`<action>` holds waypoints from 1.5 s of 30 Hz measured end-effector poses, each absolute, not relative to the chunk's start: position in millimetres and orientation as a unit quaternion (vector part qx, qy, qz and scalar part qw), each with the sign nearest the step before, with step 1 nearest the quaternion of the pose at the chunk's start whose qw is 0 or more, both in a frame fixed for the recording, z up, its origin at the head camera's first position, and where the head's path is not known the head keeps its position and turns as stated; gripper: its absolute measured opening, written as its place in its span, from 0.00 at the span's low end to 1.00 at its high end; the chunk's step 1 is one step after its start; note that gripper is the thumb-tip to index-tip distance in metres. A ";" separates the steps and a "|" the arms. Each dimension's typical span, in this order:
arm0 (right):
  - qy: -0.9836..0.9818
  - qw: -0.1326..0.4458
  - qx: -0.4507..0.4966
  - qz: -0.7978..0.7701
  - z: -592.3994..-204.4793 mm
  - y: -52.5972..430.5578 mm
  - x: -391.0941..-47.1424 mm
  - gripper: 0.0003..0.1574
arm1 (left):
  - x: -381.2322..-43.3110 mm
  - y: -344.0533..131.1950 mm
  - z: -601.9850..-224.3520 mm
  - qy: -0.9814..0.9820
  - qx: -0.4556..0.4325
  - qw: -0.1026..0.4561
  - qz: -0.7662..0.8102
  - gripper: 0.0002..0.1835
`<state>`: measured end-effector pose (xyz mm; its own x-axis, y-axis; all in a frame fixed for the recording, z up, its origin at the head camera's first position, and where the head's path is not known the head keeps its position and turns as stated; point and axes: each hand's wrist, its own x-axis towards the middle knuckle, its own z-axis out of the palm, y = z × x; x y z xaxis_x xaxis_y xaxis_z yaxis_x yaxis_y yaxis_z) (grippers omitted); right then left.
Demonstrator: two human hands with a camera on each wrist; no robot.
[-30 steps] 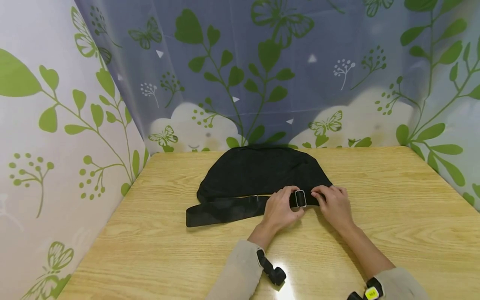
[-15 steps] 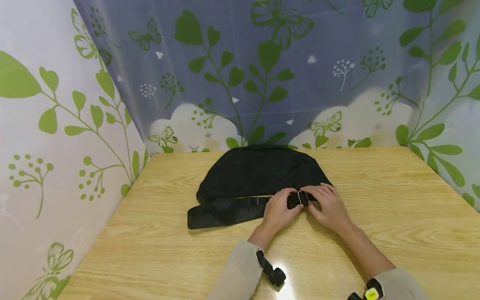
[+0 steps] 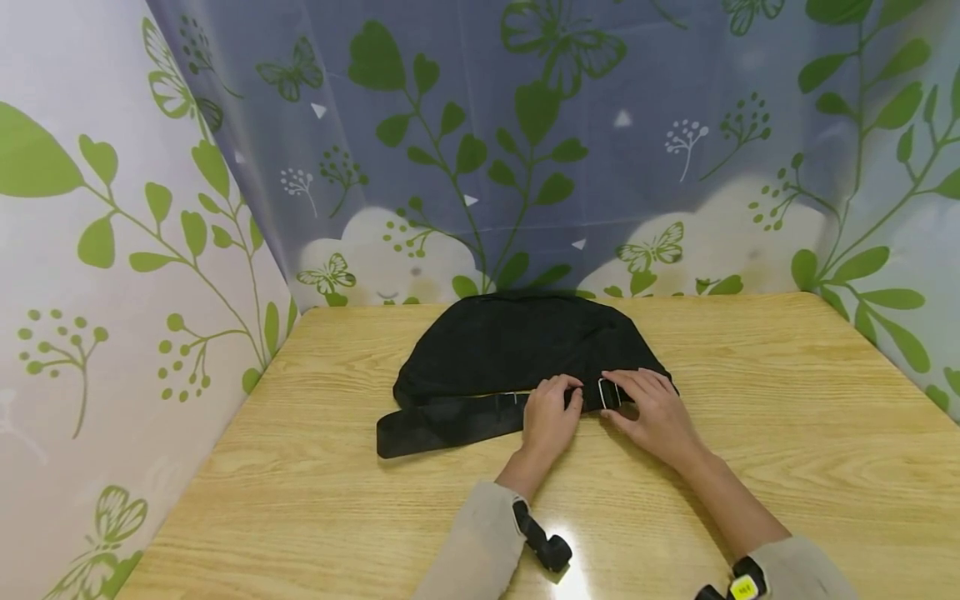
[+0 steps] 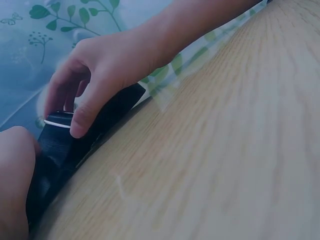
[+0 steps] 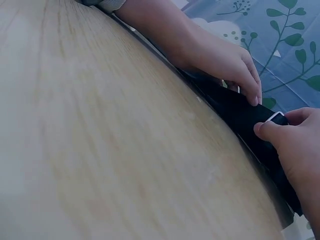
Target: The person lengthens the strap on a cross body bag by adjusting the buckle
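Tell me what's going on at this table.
A person is working with both hands on the black strap of what looks like a black fabric bag. The right hand holds a metal buckle on the strap between thumb and fingers, while the left hand pinches the strap just to the left of it. The bag lies toward the far edge of the wooden table, with the strap along its near side.

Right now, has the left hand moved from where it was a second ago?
Yes: judged against the wooden table in the head view, the left hand has shifted slightly to the person's left, away from the metal buckle.
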<state>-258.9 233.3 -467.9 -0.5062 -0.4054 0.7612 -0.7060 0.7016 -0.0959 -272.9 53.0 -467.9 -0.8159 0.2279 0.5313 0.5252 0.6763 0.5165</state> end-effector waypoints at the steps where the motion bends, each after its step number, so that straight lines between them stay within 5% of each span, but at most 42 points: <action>1: -0.843 0.375 0.327 0.204 -467.7 233.3 -259.0 0.35 | -273.4 53.0 -468.3 -0.888 -0.209 0.223 -0.343 0.05; 10: -0.838 0.349 0.346 0.237 -465.2 233.1 -258.1 0.34 | -273.3 52.9 -464.3 -0.871 -0.248 0.191 -0.379 0.06; 19: -0.831 0.367 0.328 0.261 -462.1 232.0 -256.5 0.36 | -274.7 54.2 -464.6 -0.881 -0.211 0.243 -0.347 0.05; 45: -0.838 0.332 0.338 0.271 -465.2 230.7 -254.1 0.41 | -273.6 52.7 -466.7 -0.867 -0.251 0.231 -0.362 0.07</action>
